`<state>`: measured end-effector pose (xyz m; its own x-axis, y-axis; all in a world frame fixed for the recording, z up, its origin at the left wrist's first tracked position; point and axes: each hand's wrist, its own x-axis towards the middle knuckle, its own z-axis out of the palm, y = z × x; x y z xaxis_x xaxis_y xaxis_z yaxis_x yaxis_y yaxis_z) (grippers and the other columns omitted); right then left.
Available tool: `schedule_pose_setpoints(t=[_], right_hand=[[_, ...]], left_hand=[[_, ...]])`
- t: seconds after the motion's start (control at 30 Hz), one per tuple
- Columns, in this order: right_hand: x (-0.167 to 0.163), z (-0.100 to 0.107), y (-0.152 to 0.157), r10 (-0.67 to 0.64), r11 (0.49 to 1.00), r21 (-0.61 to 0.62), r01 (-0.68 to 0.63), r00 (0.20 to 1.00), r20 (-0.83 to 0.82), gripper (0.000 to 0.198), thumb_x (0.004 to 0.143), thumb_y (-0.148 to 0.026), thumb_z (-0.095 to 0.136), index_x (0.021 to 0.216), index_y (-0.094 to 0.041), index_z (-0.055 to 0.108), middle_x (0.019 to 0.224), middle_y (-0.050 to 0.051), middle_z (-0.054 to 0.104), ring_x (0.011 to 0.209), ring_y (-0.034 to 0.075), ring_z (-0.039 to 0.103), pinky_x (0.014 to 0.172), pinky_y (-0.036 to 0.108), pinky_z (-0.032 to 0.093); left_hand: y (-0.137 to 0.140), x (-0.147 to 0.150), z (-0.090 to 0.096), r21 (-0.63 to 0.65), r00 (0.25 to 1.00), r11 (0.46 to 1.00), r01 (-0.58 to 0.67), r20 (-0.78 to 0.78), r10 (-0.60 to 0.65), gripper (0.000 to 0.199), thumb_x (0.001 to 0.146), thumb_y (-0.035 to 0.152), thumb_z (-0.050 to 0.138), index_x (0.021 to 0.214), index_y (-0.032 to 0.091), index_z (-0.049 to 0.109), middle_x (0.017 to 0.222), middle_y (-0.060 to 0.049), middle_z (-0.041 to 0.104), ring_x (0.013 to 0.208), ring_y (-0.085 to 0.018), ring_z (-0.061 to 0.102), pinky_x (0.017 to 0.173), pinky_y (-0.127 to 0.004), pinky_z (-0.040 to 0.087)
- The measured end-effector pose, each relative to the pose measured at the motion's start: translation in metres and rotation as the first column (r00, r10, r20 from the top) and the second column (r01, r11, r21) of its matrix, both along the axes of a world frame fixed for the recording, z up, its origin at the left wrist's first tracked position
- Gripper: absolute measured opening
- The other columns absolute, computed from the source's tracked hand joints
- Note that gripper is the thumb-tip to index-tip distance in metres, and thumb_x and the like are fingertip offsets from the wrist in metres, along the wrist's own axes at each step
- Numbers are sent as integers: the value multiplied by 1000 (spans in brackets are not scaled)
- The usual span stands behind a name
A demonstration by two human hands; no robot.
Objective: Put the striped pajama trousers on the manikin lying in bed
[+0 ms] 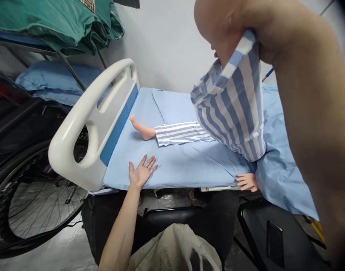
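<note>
A mannequin in blue-and-white striped trousers lies on the bed. Its raised leg [228, 101] is bent upward close to the camera. My right hand [255, 22] is wrapped round the ankle at the trouser cuff, and fingertips show behind the cuff. The bare heel [212, 19] juts out beside my hand, partly cut off by the top edge. Flat along the mattress lies the other leg [183, 133], its bare foot [144, 130] pointing toward the footboard. My left hand [141, 174] rests palm up on the blue sheet near the bed's edge, fingers spread, holding nothing.
At the left stands the white footboard [73, 124], with a wheelchair wheel [42, 192] beyond it. A mannequin hand [247, 182] lies at the bed's near edge. A phone [275, 242] is on a black chair [299, 233]. Green covers [56, 26] lie on a rack behind.
</note>
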<state>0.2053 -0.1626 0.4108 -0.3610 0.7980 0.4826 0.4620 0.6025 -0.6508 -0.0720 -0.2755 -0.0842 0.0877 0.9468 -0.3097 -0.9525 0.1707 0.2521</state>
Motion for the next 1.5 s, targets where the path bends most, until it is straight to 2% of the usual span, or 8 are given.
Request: schedule_pose_setpoints(t=[0.07, 0.17, 0.33, 0.6, 0.77, 1.0, 1.2, 1.5], right_hand=[[-1, -5, 6, 118, 993, -33, -116, 991, 68, 41, 70, -19, 30, 90, -4, 62, 107, -3, 70, 116, 32, 58, 65, 30, 40], [-12, -18, 14, 85, 995, -63, -80, 993, 85, 45, 73, -22, 41, 106, -6, 68, 91, -5, 71, 114, 34, 60, 70, 33, 44], [-55, -58, 11, 99, 991, -102, -86, 987, 129, 28, 72, -23, 67, 96, -10, 73, 86, -1, 71, 95, 20, 69, 70, 23, 49], [-135, -198, -3, 163, 982, -169, -78, 803, 573, 61, 76, -50, 69, 125, -16, 57, 109, 6, 70, 98, 27, 68, 80, 36, 55], [-158, -279, -31, 270, 949, -304, -83, 711, 649, 59, 75, -50, 71, 122, -17, 56, 107, 8, 72, 93, 27, 68, 72, 32, 51], [-171, -364, -55, 302, 924, -382, 18, 580, 757, 49, 78, -47, 67, 116, -18, 56, 103, 12, 73, 93, 27, 71, 74, 31, 49], [-171, -387, -52, 264, 952, -304, -31, 585, 767, 51, 79, -46, 65, 121, -18, 56, 109, 15, 71, 97, 30, 71, 77, 35, 49], [-171, -381, -55, 263, 950, -312, -12, 573, 776, 51, 81, -44, 66, 122, -15, 55, 110, 16, 71, 98, 30, 70, 82, 36, 52]], left_hand=[[-1, 1, 4, -14, 1000, 1000, -4, -12, 3, 89, 85, 79, 47, 142, 11, 53, 152, -31, 43, 145, -42, 40, 113, -66, 35], [-2, 3, 8, -29, 1000, 1000, -12, -5, 12, 88, 85, 78, 48, 142, 10, 52, 151, -32, 44, 143, -41, 43, 113, -65, 37], [-2, 2, 7, -38, 1000, 999, 7, 26, -6, 86, 85, 77, 49, 143, 13, 52, 150, -30, 46, 143, -40, 44, 114, -64, 36], [-4, 0, 9, -50, 998, 997, -59, 25, 60, 82, 86, 82, 38, 123, 14, 66, 140, -26, 57, 138, -41, 49, 110, -63, 41], [-1, 0, 8, -105, 996, 992, -76, 33, 80, 80, 90, 80, 30, 117, 17, 69, 121, -19, 69, 134, -39, 54, 108, -63, 42], [4, 1, -7, -154, 968, 956, -250, -42, 247, 43, 101, 25, 32, 124, 18, 68, 134, -6, 67, 143, -19, 47, 117, -34, 42], [4, -2, -16, -135, 976, 966, -218, -51, 213, 50, 98, 19, 35, 143, 16, 56, 144, -7, 61, 147, -18, 42, 115, -32, 45], [6, 1, -10, -133, 978, 970, -205, -65, 198, 43, 98, 22, 36, 126, 18, 67, 132, -7, 69, 139, -21, 52, 112, -36, 47]])
